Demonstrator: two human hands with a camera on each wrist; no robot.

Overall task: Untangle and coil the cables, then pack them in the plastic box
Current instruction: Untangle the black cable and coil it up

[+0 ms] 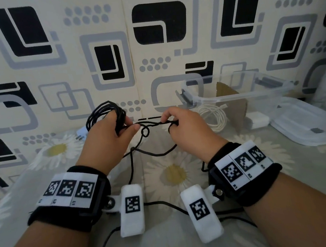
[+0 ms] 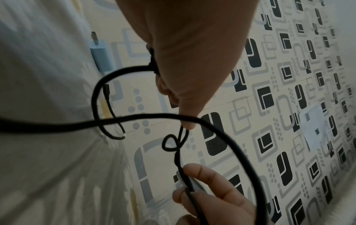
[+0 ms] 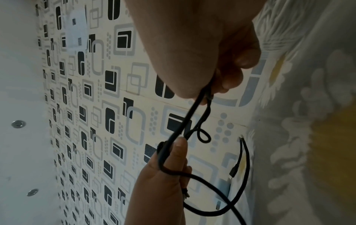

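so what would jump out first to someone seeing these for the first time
Probably the black cable stretched between the two raised hands in the middle, with a small loop in it; the left hand also holds a bundle of its coils and the right hand pinches the strand. Next, the clear plastic box at the right by the patterned wall, a white cable coiled inside, its lid lying beside it.

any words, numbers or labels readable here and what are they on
No readable words or brand names.
White wrist tags: square black-and-white code patterns only; tiny marks beneath them too small to read.
White camera blocks: code patterns only.
White paper sheet on the patterned wall: two dark marks, blurred.
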